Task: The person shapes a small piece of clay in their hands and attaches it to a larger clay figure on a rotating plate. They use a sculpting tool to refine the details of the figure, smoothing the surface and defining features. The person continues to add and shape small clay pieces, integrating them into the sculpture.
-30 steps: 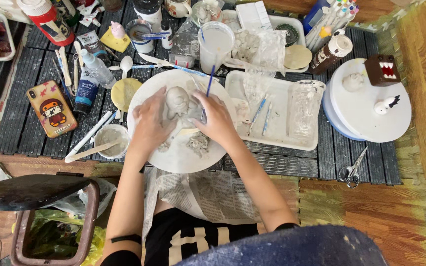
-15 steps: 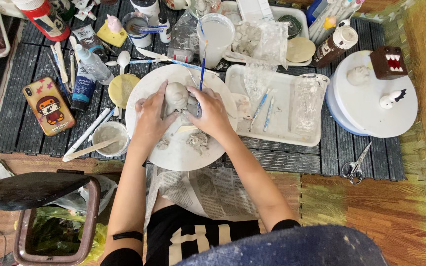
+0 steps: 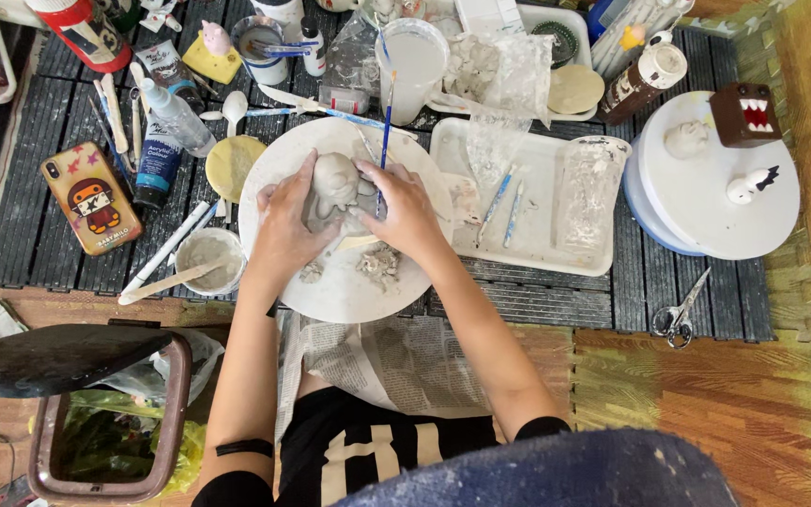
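Both hands on a grey clay figure standing on a round white board, near the middle of the dark slatted mat on the floor. Left hand cupped around the figure's left side, fingers curled against the clay. Right hand pressed to the figure's right side, fingers closed on a thin blue-handled brush pointing up toward the far edge of the mat. Scraps of loose clay on the board just below the hands. Small white cup of grey slip with a wooden stick just left of the board. Phone in an orange cartoon case toward the mat's left edge. White rectangular tray with tools just right of the board; beyond it a white turntable bearing a brown boxy toothy figure. Scissors at the mat's near right corner. Newspaper over the lap at the near edge.
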